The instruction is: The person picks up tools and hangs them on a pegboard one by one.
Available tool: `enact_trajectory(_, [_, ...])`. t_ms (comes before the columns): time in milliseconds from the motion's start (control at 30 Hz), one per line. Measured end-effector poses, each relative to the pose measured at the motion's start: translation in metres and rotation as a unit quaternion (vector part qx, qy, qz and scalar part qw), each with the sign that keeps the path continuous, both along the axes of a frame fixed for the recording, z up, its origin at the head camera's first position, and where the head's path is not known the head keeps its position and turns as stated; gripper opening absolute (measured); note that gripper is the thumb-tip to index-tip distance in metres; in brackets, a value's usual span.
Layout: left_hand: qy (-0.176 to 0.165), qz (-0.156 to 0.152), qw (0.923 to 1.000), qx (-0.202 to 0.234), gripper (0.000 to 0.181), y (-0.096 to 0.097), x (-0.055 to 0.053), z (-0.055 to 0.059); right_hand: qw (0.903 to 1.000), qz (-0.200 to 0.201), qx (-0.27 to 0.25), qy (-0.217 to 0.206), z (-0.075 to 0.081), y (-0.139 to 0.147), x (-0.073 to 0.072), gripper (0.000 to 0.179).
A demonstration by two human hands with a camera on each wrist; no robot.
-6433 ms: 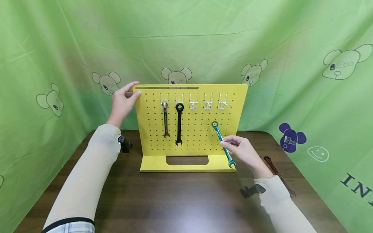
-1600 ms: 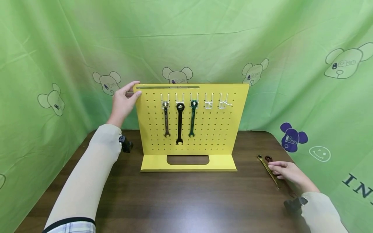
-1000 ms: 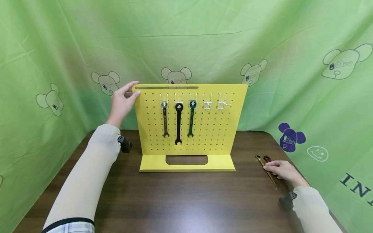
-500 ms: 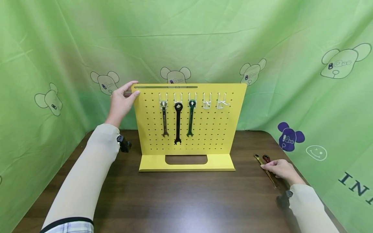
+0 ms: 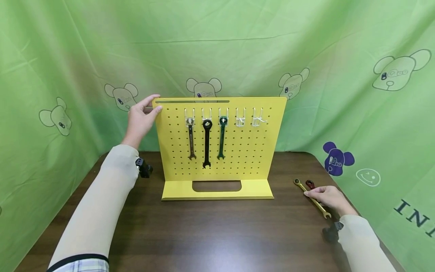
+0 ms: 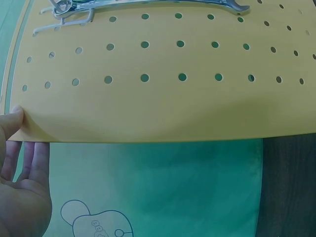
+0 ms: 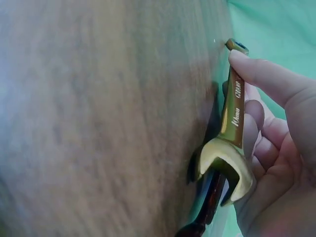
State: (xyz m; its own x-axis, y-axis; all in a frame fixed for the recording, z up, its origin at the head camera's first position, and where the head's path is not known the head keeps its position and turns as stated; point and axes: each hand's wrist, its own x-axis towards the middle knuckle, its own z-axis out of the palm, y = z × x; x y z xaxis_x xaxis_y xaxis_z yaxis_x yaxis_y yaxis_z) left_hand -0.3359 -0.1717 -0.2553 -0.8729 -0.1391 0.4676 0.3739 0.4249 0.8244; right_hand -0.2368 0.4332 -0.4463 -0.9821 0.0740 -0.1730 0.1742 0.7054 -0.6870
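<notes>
My left hand (image 5: 140, 120) grips the upper left corner of a yellow pegboard (image 5: 253, 187), thumb in front and fingers behind, as the left wrist view shows. At the right of the table, my right hand (image 5: 329, 198) pinches a gold combination wrench (image 7: 234, 113) between thumb and fingers. Its open-end jaw faces the wrist camera, and its ring end points away. Under it, partly covered by the hand, lies a dark red wrench (image 5: 309, 184). Three wrenches hang on the board's hooks: a silver one (image 5: 191, 141), a black one (image 5: 207, 145) and a green one (image 5: 222, 139).
Two more white wire hooks, one (image 5: 240, 121) beside the green wrench and another (image 5: 258, 121) farther right, stick out from the board. Brown wooden table (image 5: 210, 234) stretches in front. A green printed curtain (image 5: 217, 49) closes off the back and both sides.
The green wrench, earlier in my right hand, now hangs on the third hook. My right hand has since gone to the gold wrench and raised it slightly. My left hand stays on the board.
</notes>
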Motion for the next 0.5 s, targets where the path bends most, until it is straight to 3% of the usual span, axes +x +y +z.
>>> enact_trajectory(500, [0.002,-0.001,1.0,-0.003,0.039,-0.001,0.0014,0.0004,0.9991,-0.007,-0.042,-0.001,-0.0027,0.0007,0.0031,0.046])
